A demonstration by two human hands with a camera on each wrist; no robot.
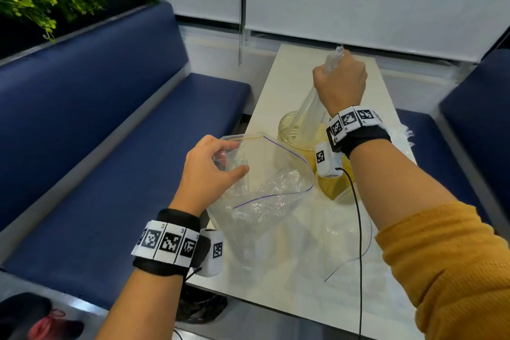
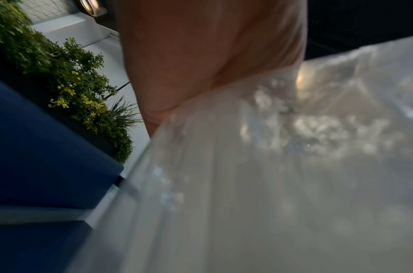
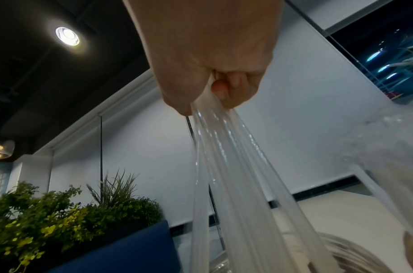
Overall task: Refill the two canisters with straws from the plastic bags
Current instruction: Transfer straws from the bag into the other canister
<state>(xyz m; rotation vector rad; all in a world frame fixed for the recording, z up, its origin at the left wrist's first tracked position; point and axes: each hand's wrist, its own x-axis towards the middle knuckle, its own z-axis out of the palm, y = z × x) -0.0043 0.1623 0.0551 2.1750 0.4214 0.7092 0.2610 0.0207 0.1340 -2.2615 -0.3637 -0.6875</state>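
1. The right hand (image 1: 340,78) is closed tight round a bunch of clear straws (image 1: 311,110). It holds them up high, with their low ends over the far canister (image 1: 289,130).
2. The left hand (image 1: 209,171) pinches the rim of the open bag (image 1: 265,179), thumb on one side and fingers on the other. The bag stands on the worktop (image 1: 276,83), just beside the canisters.
3. The near canister (image 1: 331,185) sits close to the far one, partly hidden behind the right wrist. I cannot tell how full it is.
4. I think the step now is to put this bunch into the far canister.
5. To do it well, keep the straws pointing straight down, so all the ends go inside the rim.
6. Lower the bunch slowly until the ends touch the bottom. Only then let go.
7. Straws are light and slippery. If the hand lets go too soon, they may fan out and fall onto the worktop.
8. Keep the bag mouth held open, so the next bunch is easy to reach.
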